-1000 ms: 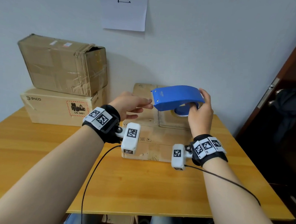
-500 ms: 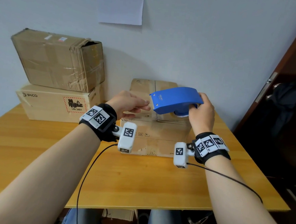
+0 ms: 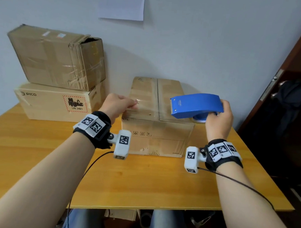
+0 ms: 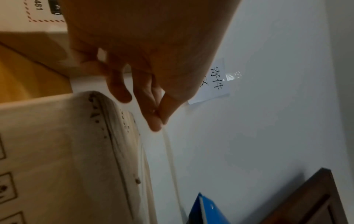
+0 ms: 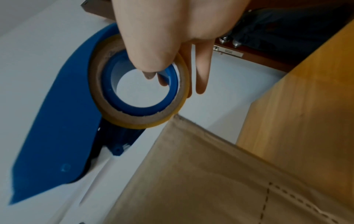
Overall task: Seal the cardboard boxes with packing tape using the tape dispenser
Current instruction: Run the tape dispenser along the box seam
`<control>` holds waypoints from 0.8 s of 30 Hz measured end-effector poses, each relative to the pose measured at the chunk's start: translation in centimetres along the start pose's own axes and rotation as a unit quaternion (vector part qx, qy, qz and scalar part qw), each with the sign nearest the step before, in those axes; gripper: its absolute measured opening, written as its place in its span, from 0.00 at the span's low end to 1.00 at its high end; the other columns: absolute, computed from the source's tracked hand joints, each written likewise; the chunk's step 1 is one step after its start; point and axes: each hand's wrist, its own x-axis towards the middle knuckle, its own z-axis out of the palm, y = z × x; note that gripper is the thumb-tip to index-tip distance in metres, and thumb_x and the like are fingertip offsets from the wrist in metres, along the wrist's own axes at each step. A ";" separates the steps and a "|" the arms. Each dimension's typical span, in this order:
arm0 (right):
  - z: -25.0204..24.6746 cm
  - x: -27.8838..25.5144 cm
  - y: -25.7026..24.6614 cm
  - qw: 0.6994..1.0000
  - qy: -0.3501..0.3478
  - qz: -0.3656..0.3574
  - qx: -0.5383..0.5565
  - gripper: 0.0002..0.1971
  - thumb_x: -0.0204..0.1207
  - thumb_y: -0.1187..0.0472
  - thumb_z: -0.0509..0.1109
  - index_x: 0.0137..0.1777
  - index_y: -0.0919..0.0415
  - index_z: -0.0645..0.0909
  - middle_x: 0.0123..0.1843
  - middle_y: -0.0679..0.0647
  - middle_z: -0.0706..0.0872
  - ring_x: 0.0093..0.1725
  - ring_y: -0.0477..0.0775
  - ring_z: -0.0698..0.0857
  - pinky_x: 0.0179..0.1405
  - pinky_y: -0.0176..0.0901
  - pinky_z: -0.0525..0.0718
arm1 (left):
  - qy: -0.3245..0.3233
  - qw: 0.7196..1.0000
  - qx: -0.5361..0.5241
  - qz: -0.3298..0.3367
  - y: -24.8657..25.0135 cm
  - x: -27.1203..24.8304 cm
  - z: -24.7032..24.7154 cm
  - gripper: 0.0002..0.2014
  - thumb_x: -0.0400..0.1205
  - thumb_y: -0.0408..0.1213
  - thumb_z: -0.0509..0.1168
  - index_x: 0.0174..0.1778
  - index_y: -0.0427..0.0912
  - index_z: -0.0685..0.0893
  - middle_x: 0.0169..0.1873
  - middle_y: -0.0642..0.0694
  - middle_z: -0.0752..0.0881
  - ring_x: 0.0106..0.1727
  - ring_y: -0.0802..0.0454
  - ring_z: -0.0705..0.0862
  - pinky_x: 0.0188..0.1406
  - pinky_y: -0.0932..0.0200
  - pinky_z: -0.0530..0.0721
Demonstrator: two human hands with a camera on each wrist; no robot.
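Note:
A closed cardboard box [image 3: 155, 130] stands mid-table, its top seam running away from me. My right hand [image 3: 219, 117] grips a blue tape dispenser [image 3: 194, 105] above the box's right side; in the right wrist view the thumb reaches into the core of the tape roll [image 5: 138, 91] on the dispenser [image 5: 57, 121]. My left hand [image 3: 118, 104] pinches the free end of clear tape [image 3: 152, 105], which stretches across the box top to the dispenser's toothed edge. The left wrist view shows thumb and forefinger [image 4: 157, 119] pinched together on the tape strip [image 4: 172, 159] beside the box [image 4: 67, 159].
Two more cardboard boxes are stacked at the back left, a worn one [image 3: 57, 57] on a PICO-labelled one [image 3: 57, 103]. A paper sheet [image 3: 121, 3] hangs on the wall. A dark wooden door [image 3: 290, 88] with a handle stands to the right of the yellow wooden table [image 3: 141, 182].
My hands have drawn apart: the left moved left with the tape end, the dispenser moved right, and a length of clear tape now spans the box top.

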 end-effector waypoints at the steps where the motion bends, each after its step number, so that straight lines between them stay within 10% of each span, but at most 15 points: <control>1: 0.2 -0.1 -0.1 1.000 0.006 -0.008 -0.001 0.17 0.79 0.73 0.63 0.64 0.57 0.81 0.55 0.50 0.87 0.52 0.53 0.84 0.42 0.40 0.78 | 0.026 0.999 -0.004 0.019 -0.3 0.2 0.4 0.10 0.79 0.42 0.75 0.32 0.46 0.89 0.28 0.58 0.89 0.39 0.59 0.80 0.48 0.57 0.78; 5: 0.2 -0.1 -0.3 1.000 0.024 -0.018 0.007 0.17 0.79 0.73 0.64 0.64 0.57 0.81 0.53 0.47 0.85 0.52 0.52 0.84 0.43 0.39 0.77 | 0.058 0.997 0.013 0.046 -1.2 0.5 1.0 0.11 0.78 0.43 0.76 0.32 0.43 0.90 0.37 0.53 0.89 0.50 0.59 0.84 0.51 0.59 0.76; 10: -0.4 -0.1 1.0 1.000 0.024 -0.017 -0.003 0.15 0.80 0.70 0.64 0.63 0.56 0.82 0.50 0.47 0.84 0.50 0.54 0.85 0.42 0.41 0.77 | 0.068 0.995 0.002 0.069 -1.9 0.0 1.0 0.11 0.77 0.45 0.77 0.37 0.40 0.92 0.32 0.55 0.88 0.41 0.62 0.83 0.37 0.65 0.74; 24: -0.8 -0.4 1.8 1.000 0.022 -0.011 -0.009 0.15 0.80 0.69 0.66 0.63 0.54 0.82 0.53 0.49 0.87 0.51 0.54 0.85 0.43 0.44 0.82 | 0.060 0.996 0.006 0.069 -2.0 -0.7 0.9 0.11 0.76 0.44 0.79 0.36 0.40 0.92 0.30 0.58 0.88 0.39 0.65 0.82 0.38 0.65 0.75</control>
